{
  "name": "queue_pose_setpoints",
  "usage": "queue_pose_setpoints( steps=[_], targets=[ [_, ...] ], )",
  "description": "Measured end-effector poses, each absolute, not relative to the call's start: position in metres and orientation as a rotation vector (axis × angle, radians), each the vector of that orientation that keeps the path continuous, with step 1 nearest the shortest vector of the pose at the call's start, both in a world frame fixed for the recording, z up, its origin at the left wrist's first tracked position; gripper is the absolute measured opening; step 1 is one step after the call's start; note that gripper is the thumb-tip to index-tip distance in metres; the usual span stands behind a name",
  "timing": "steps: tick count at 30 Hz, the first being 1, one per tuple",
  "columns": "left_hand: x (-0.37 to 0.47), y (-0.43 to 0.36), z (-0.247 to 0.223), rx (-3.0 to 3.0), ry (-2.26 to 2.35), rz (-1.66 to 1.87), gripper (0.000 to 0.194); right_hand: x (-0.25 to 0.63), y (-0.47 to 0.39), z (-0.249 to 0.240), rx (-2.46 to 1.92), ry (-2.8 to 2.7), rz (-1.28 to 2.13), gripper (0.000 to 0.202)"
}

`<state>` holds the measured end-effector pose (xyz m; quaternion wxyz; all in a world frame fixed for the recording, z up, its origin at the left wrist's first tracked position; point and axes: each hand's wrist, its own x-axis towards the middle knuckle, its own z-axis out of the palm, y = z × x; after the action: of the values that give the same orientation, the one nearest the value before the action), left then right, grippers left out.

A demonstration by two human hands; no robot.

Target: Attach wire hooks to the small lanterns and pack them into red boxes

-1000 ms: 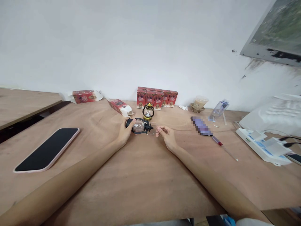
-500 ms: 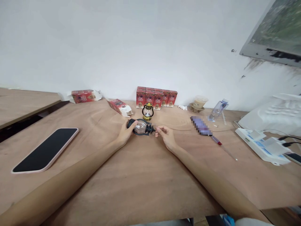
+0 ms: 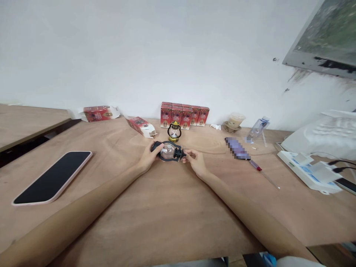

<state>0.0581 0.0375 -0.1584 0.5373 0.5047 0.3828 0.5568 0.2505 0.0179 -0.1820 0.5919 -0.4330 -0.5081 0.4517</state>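
A small black lantern (image 3: 168, 151) with a clear globe lies on its side between my hands, its pointed top to the right. My left hand (image 3: 149, 155) is closed around its base, thumb on the near edge of the globe. With fingertips pinched, my right hand (image 3: 195, 160) is at the lantern's top end; whether it grips the cap or a thin wire there is too small to tell. Just behind, a black-and-gold lantern (image 3: 174, 132) stands upright on the wooden table (image 3: 167, 215).
Several red boxes (image 3: 187, 118) stand against the wall. Two opened red boxes (image 3: 139, 125) lie left of them. A phone (image 3: 54, 178) lies at left. To the right are a cup (image 3: 236, 120), a bottle (image 3: 258, 128), a screwdriver (image 3: 264, 174) and a power strip (image 3: 308, 174).
My right fingertips have moved slightly closer to the lantern's top, and the lantern has shifted a little to the right. The left hand keeps its hold.
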Motion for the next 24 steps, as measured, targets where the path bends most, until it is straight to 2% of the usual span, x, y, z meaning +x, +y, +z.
queue_pose_setpoints(
  steps=[12,24],
  targets=[
    [0.056,0.030,-0.148,1.172,0.807,1.188,0.044,0.253,0.020,-0.194,-1.156,-1.231,0.852,0.028],
    [0.056,0.031,-0.148,1.142,0.805,1.211,0.041,0.253,0.016,-0.192,-1.180,-1.286,0.796,0.026]
  ],
)
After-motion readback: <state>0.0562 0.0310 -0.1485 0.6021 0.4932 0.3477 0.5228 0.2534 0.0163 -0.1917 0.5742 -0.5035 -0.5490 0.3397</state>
